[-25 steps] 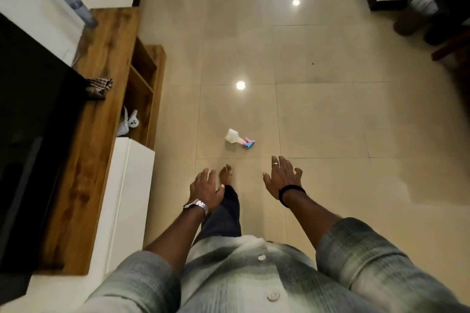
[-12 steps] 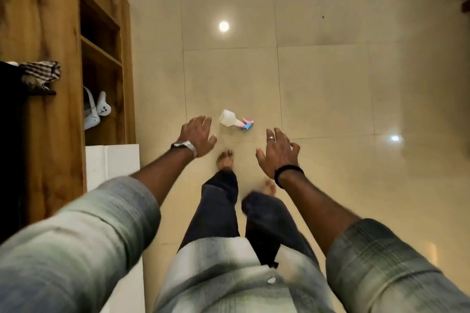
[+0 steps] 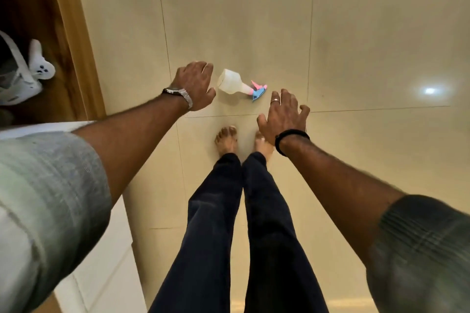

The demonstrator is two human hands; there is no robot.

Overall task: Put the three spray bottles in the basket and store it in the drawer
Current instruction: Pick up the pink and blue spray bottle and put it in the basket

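Observation:
One white spray bottle (image 3: 231,82) with a pink and blue trigger head lies on its side on the tiled floor, just ahead of my bare feet. My left hand (image 3: 196,85), with a metal watch on the wrist, hovers right beside the bottle's base, fingers apart and holding nothing. Over to the right of the trigger head, my right hand (image 3: 283,115) is spread open and empty, a black band on its wrist. No basket, drawer or other spray bottles are in view.
A wooden shelf unit (image 3: 76,40) stands at the left, with a white headset and controller (image 3: 24,76) in its lower compartment. A white cabinet (image 3: 101,262) adjoins it nearer to me. Beige floor tiles (image 3: 356,33) stretch ahead and right.
I have stepped up to the bottle and bent over it. Both hands have reached down and forward; the left hand is now beside the bottle's base, the right near its trigger.

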